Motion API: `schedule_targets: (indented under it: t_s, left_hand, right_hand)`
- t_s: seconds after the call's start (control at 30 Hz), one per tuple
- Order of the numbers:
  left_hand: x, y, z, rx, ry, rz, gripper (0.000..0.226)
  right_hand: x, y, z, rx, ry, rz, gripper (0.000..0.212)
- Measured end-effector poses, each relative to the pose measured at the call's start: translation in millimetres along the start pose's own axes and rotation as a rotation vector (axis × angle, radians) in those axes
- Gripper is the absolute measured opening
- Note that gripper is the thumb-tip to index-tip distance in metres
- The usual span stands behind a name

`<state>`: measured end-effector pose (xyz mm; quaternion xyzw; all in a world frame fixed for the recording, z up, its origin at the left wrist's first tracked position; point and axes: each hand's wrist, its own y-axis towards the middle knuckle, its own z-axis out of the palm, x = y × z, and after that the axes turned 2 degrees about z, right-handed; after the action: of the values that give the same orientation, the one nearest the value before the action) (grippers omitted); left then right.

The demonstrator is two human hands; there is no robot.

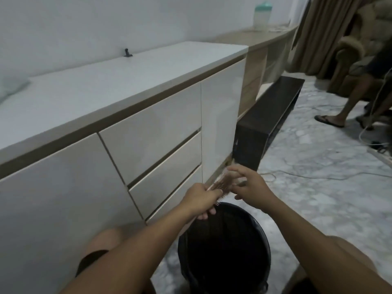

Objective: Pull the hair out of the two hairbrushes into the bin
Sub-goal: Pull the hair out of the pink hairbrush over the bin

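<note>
Running from the left hand (201,200), closed round its handle at 7 o'clock, up toward 1 o'clock, the hairbrush (220,184) is held over the bin (224,247), its far end pinched by the right hand (248,187), the nearer one for plucking.

arms: bare, no sleeves | hands (203,201): bare | shorts (89,262): dark
</note>
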<state>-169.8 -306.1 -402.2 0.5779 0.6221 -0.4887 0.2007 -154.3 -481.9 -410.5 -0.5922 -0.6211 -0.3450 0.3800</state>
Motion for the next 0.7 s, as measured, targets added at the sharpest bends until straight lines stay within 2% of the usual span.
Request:
schedule_targets:
  t_s: [0.1, 0.2, 0.47, 0.53, 0.6, 0.7]
  left_hand:
    - [10, 8, 15, 0.001, 0.064, -0.040, 0.036]
    - [21, 15, 25, 0.020, 0.113, -0.073, 0.046]
    - [50, 23, 35, 0.044, 0.186, -0.126, 0.043]
    - [57, 24, 36, 0.044, 0.177, -0.142, 0.044]
    - [61, 25, 38, 0.049, 0.161, -0.148, 0.044]
    - [61, 26, 42, 0.077, 0.168, -0.147, 0.043]
  right_hand:
    - [-26, -3, 4, -0.025, -0.087, -0.062, 0.039]
    - [-35, -4, 3, -0.058, -0.100, -0.011, 0.021]
    - [-65, -3, -4, -0.107, -0.099, 0.138, 0.007]
    - [-70, -2, -6, -0.126, -0.082, 0.171, 0.008]
    - [-71, -4, -8, -0.067, -0.063, 0.199, 0.011]
    - [-71, -8, -5, 0.153, 0.063, 0.288, 0.042]
